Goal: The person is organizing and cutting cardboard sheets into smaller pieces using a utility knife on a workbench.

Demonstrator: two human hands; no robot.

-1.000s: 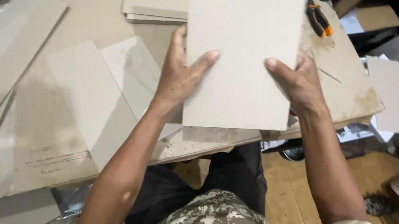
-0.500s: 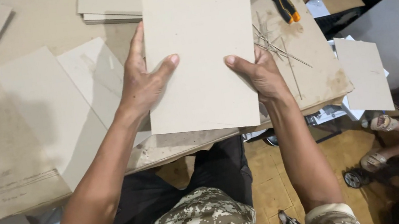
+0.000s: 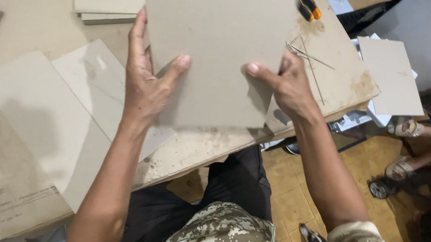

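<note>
A large grey cardboard sheet (image 3: 220,36) is held up above the worktable (image 3: 202,145), its top cut off by the frame. My left hand (image 3: 145,83) grips its left edge, thumb on the front face. My right hand (image 3: 286,85) clamps its lower right corner, thumb on the front. Under the sheet lie more flat grey boards (image 3: 52,121) spread over the table.
A stack of cut boards (image 3: 106,4) sits at the far side. An orange-and-black handled tool (image 3: 308,6) and thin offcut strips (image 3: 309,58) lie at the right. Loose sheets (image 3: 392,76) hang off the right edge. Another person's legs and sandals (image 3: 427,144) are on the floor, lower right.
The sheet has come closer to the camera and now fills more of the view. Both hands keep their hold; my right hand has slid toward the lower right corner.
</note>
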